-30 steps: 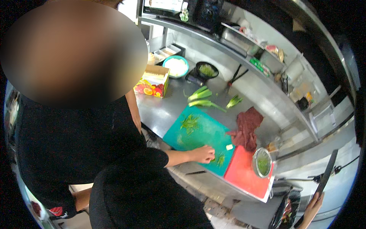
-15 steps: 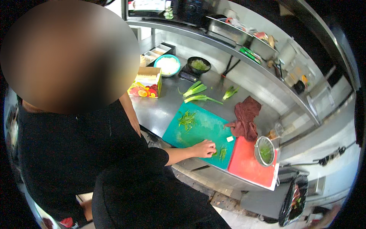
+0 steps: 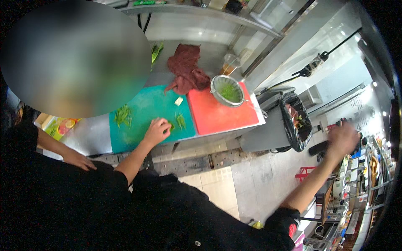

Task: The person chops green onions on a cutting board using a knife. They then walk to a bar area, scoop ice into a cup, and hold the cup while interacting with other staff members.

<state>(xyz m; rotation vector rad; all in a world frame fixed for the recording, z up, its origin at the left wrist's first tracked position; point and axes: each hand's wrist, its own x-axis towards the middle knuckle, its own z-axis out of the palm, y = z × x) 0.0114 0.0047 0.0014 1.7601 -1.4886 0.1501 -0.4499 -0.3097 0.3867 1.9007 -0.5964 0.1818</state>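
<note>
My left hand [image 3: 158, 131] rests low over the teal cutting board [image 3: 143, 100], its fingers curled around a small bit of green leaf. Right beside it lie thin cut green strips [image 3: 180, 121]. A larger pile of cut greens [image 3: 122, 116] sits at the board's left, and a small whitish block [image 3: 179, 101] near its right edge. My right hand [image 3: 344, 138] is raised far out to the right, away from the counter. It is smeared by motion, and its fingers cannot be made out.
A red cutting board [image 3: 222, 115] carries a metal strainer [image 3: 227, 90] with greens. Behind lie a brown cloth [image 3: 186, 67] and a clear cup [image 3: 230, 65]. A lined bin [image 3: 295, 121] stands to the right. At the left, another person's hand [image 3: 79, 160] hangs beside a fruit-printed box [image 3: 60, 126].
The view has swung to the right, bringing the bin and the floor into sight. My right arm has come up into view. My left hand stays at the same place on the teal board.
</note>
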